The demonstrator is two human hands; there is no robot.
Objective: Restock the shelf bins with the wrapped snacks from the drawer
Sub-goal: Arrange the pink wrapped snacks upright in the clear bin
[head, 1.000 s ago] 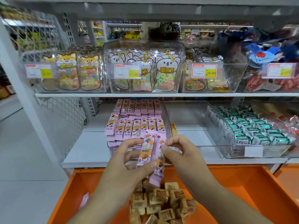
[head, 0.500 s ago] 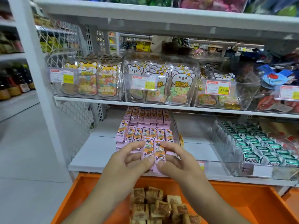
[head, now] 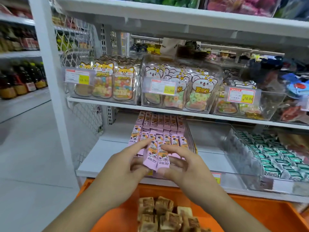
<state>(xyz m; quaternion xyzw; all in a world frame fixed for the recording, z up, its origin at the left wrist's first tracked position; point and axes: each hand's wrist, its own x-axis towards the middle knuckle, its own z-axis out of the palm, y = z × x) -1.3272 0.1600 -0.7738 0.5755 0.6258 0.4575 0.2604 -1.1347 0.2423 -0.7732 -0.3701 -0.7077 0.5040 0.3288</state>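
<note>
Both hands have carried the pink snack packets (head: 157, 157) up to the bin's rows of pink packets (head: 160, 131); left hand (head: 124, 166) and right hand (head: 185, 164) pinch them (fingers curled).

The left hand (head: 124, 162) and right hand (head: 181, 164) cover the lower rows of pink snack packs (head: 160, 129) and the front wall of their bin, so how the packs held between the hands (head: 156, 158) sit against that row cannot be told. The orange drawer (head: 260, 213) is cut off by the bottom edge, along with part of the brown wrapped squares (head: 160, 213). Print on the price tags (head: 163, 86) is too small to read. Bags at the far right (head: 299, 86) are blurred. The top shelf's goods (head: 242, 5) are cropped.
</note>
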